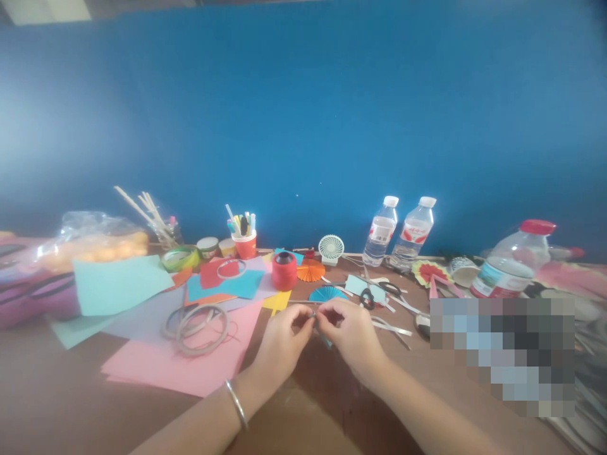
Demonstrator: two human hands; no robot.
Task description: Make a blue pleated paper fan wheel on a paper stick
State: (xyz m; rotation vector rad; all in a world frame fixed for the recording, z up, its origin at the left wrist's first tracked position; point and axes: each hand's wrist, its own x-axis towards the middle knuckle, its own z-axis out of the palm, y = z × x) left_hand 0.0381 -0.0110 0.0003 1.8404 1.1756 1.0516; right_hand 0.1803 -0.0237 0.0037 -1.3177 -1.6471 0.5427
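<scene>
My left hand [283,341] and my right hand [351,333] meet over the brown table [57,398], fingers pinched together on a small thin thing [314,316] that I cannot make out. A silver bangle [236,404] rings my left wrist. Just beyond the fingers lies a blue pleated paper fan [327,294]. An orange pleated fan [311,270] lies behind it, beside a red spool of thread [284,270]. Scissors [374,294] lie to the right of the hands.
Coloured paper sheets [190,360] and wire rings [196,325] cover the table's left. At the back stand a red cup of pens [245,240], tape rolls [181,258], a small white fan [331,248], two water bottles [379,232] and a larger bottle [515,265]. A blue wall rises behind.
</scene>
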